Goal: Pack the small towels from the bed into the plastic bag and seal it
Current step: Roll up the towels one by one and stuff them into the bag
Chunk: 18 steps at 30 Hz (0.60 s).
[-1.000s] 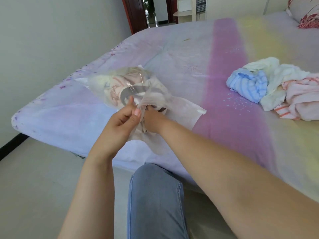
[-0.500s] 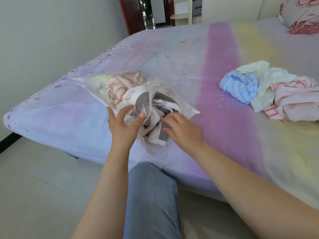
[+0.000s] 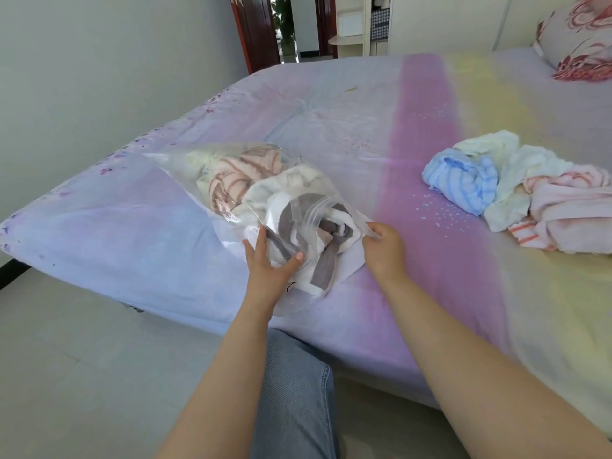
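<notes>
A clear plastic bag (image 3: pixel 231 167) lies on the bed (image 3: pixel 347 127), stuffed with small towels: a pink-striped one deep inside and a white-and-grey striped towel (image 3: pixel 298 226) bulging out of the open mouth. My left hand (image 3: pixel 270 263) presses on the near side of the bag's mouth with spread fingers over the grey towel. My right hand (image 3: pixel 384 246) pinches the right edge of the bag's mouth. A pile of loose towels (image 3: pixel 516 187), blue, white and pink, lies farther right on the bed.
The bed's near edge runs diagonally, with grey floor (image 3: pixel 82 359) below it. My knee in blue jeans (image 3: pixel 294 392) is against the bed. A flowered pillow (image 3: pixel 579 44) sits at the far right, a doorway (image 3: pixel 284 24) beyond.
Both hands came apart: the right hand left the inside of the bag and moved to its right edge, the left hand flattened onto the bag. The bag has settled lower onto the bed.
</notes>
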{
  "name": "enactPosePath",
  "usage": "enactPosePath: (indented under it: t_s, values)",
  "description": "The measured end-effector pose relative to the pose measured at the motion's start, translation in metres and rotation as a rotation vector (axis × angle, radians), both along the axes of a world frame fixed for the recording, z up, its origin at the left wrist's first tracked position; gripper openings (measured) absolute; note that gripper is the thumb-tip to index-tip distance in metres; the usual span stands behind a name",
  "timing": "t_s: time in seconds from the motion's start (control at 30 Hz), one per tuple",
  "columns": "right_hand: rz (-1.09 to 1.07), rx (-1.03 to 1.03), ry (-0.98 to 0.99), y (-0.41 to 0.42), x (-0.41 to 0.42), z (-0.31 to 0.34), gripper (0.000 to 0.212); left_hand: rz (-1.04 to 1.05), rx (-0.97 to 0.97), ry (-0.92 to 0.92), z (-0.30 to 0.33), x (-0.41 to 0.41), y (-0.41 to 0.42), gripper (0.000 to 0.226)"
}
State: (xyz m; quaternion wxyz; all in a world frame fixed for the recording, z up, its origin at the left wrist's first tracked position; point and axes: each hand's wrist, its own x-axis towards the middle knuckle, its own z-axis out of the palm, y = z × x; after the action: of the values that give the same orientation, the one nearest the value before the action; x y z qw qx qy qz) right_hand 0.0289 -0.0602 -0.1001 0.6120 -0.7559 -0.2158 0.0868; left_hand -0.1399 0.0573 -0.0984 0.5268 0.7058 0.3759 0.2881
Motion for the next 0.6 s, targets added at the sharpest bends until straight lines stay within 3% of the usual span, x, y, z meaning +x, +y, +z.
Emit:
enactPosePath:
  t_s: [0.1, 0.2, 0.3, 0.33, 0.4, 0.47, 0.53, 0.6]
  values:
    - [-0.117, -0.022, -0.153, -0.026, 0.004, 0.000, 0.024, -0.102, -0.008, 0.004, 0.001, 0.020, -0.004, 0.096]
    - [-0.206, 0.049, -0.157, -0.061, 0.021, 0.020, 0.028, -0.239, -0.010, -0.057, 0.008, 0.053, -0.028, 0.088]
    - [-0.172, 0.013, -0.097, -0.094, 0.043, 0.041, 0.024, -0.274, -0.014, -0.086, 0.013, 0.079, -0.056, 0.097]
    - [-0.124, -0.021, -0.049, -0.102, 0.050, 0.043, 0.027, -0.262, -0.022, -0.095, 0.012, 0.081, -0.063, 0.103]
    - [-0.050, -0.085, 0.024, -0.116, 0.058, 0.039, 0.058, -0.265, -0.021, -0.119, 0.006, 0.078, -0.074, 0.115]
    - [-0.100, -0.098, -0.002, -0.126, 0.051, 0.028, 0.071, -0.285, 0.020, -0.140, -0.010, 0.064, -0.083, 0.120]
    - [-0.300, -0.069, -0.178, -0.136, 0.034, 0.014, 0.063, -0.184, 0.072, -0.086, -0.020, 0.051, -0.090, 0.104]
    - [-0.371, -0.029, -0.398, -0.139, 0.008, -0.002, 0.039, 0.023, 0.076, 0.024, -0.023, 0.041, -0.090, 0.071]
